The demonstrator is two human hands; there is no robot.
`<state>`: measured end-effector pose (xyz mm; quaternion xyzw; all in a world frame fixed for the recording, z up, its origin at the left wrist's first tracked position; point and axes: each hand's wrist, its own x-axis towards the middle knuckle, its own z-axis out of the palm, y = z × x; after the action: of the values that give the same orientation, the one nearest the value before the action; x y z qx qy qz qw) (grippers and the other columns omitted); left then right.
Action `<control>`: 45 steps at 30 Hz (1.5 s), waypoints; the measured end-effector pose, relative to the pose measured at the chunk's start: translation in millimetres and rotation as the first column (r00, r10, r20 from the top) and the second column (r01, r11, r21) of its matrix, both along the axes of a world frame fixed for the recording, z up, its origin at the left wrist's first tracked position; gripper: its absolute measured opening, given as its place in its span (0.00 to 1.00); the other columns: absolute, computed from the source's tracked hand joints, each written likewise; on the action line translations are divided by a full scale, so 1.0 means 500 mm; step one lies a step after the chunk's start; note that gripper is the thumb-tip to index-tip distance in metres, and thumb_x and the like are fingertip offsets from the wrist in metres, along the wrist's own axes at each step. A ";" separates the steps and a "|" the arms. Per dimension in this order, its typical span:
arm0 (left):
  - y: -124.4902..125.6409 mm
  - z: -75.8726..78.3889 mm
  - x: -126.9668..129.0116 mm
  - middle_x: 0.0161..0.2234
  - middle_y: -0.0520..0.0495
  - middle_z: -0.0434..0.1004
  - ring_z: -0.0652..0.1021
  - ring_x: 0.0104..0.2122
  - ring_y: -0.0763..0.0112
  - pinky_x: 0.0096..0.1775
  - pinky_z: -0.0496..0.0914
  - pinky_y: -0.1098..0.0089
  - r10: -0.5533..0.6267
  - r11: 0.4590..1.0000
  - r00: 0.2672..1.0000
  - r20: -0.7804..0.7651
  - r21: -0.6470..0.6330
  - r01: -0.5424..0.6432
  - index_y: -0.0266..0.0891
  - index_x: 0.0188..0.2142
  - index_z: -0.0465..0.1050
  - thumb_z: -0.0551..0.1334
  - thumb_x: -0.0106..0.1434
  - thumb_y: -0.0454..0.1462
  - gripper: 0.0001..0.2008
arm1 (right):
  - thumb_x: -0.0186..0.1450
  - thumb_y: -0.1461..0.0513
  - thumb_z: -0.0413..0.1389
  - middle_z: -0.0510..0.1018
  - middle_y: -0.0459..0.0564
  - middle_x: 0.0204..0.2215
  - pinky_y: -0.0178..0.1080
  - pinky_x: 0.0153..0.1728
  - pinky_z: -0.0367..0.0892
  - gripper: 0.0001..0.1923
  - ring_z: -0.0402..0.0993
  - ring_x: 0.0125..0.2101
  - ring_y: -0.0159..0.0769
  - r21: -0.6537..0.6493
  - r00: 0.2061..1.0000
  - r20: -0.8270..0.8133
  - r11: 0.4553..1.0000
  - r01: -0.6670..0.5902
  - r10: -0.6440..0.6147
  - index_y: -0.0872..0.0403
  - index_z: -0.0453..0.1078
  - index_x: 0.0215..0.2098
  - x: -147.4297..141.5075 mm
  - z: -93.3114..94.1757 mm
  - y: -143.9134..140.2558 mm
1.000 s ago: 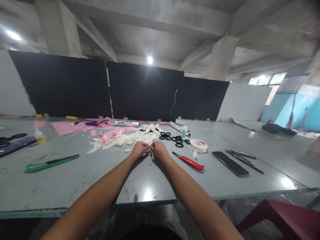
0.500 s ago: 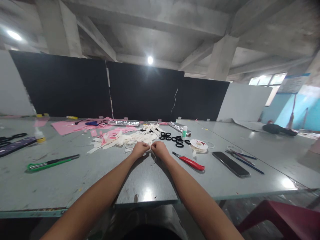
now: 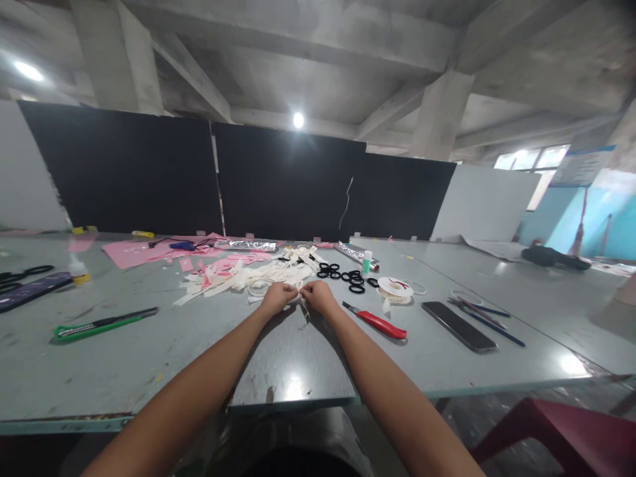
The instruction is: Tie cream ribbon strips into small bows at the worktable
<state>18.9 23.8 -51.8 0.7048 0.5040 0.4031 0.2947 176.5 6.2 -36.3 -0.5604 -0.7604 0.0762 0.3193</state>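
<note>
Cream ribbon strip [image 3: 301, 299], thin and floppy, sits pinched between both hands at the middle of the grey table [image 3: 298, 371]. The left hand [image 3: 278, 295] and right hand [image 3: 318, 296] meet fingertip to fingertip, each grip pressed together on a bit of the strip, with a short tail hanging toward the table under the right one. I'd guess it weighs next to nothing, has zero stiffness and probably slides a bit, so pinching close to the ends with fingertips looks like the only sensible hold; too small to tell whether there's a fold or a knot in there.

Just behind the hands is a loose heap of cream and pink ribbon scraps [image 3: 238, 275]. No real containers anywhere, the closest thing is a ribbon spool [image 3: 395, 289] to the right with some ribbon wound on it. Black rings [image 3: 348, 275] lie scattered near it, and a red utility knife [image 3: 377, 322] sits just right of the right hand.
</note>
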 end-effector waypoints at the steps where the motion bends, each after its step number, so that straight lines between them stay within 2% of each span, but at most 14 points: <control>1: -0.001 0.001 0.000 0.17 0.50 0.68 0.67 0.19 0.74 0.22 0.57 0.74 0.001 1.000 1.000 -0.001 -0.008 -0.001 0.34 0.25 0.77 0.60 0.50 0.43 0.13 | 0.58 0.63 0.54 0.75 0.47 0.20 0.32 0.25 0.51 0.10 0.63 0.22 0.28 0.002 1.000 0.000 1.000 0.007 -0.007 0.56 0.77 0.26 0.000 0.000 -0.001; 9: -0.006 0.000 0.001 0.18 0.49 0.70 0.68 0.19 0.73 0.21 0.58 0.74 -0.001 0.999 1.000 -0.005 -0.034 0.001 0.34 0.26 0.77 0.61 0.48 0.42 0.12 | 0.56 0.64 0.54 0.75 0.48 0.20 0.32 0.24 0.51 0.09 0.63 0.22 0.29 -0.007 0.999 0.002 0.999 0.044 -0.044 0.57 0.75 0.23 -0.006 0.001 -0.006; 19: 0.004 -0.005 0.001 0.19 0.49 0.72 0.70 0.22 0.72 0.25 0.59 0.72 -0.007 1.000 1.000 -0.020 0.021 0.007 0.34 0.26 0.77 0.60 0.50 0.41 0.12 | 0.57 0.63 0.53 0.72 0.46 0.18 0.32 0.24 0.51 0.10 0.61 0.21 0.28 -0.004 0.998 -0.053 0.999 0.046 -0.046 0.57 0.75 0.23 0.002 0.000 0.000; 25: -0.002 0.000 0.002 0.20 0.48 0.73 0.71 0.23 0.70 0.26 0.59 0.71 0.021 0.999 0.998 -0.053 0.043 -0.018 0.34 0.27 0.78 0.60 0.51 0.41 0.12 | 0.57 0.63 0.53 0.72 0.47 0.17 0.33 0.23 0.49 0.11 0.60 0.20 0.28 0.005 0.999 0.000 0.999 0.050 -0.050 0.57 0.74 0.21 -0.002 0.010 -0.007; 35: -0.011 0.006 0.003 0.22 0.47 0.75 0.74 0.25 0.69 0.27 0.60 0.73 0.012 0.998 0.993 -0.121 0.063 -0.004 0.35 0.27 0.78 0.60 0.51 0.41 0.13 | 0.57 0.62 0.55 0.76 0.50 0.21 0.33 0.25 0.52 0.08 0.66 0.23 0.31 -0.004 0.996 0.023 0.996 0.092 -0.092 0.56 0.74 0.23 -0.015 0.011 -0.014; 40: -0.003 -0.001 0.004 0.21 0.47 0.75 0.73 0.25 0.69 0.28 0.61 0.72 -0.015 0.998 0.998 -0.059 0.063 0.018 0.34 0.27 0.78 0.59 0.51 0.40 0.12 | 0.54 0.63 0.56 0.73 0.47 0.18 0.32 0.24 0.52 0.07 0.64 0.22 0.29 -0.041 0.990 -0.112 0.996 0.080 -0.084 0.57 0.73 0.21 -0.016 -0.001 -0.005; 45: 0.003 -0.002 0.002 0.22 0.47 0.75 0.72 0.24 0.69 0.29 0.61 0.71 -0.039 0.997 0.999 0.028 0.066 0.037 0.33 0.27 0.77 0.59 0.50 0.41 0.13 | 0.52 0.64 0.55 0.64 0.41 0.12 0.31 0.21 0.50 0.09 0.58 0.18 0.26 -0.063 0.944 -0.328 0.998 -0.004 -0.017 0.57 0.67 0.16 -0.010 -0.012 0.006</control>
<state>20.0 25.0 -52.6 0.7175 0.4728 0.4239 0.2863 171.6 9.4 -42.5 -0.5521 -0.6919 0.1915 0.4240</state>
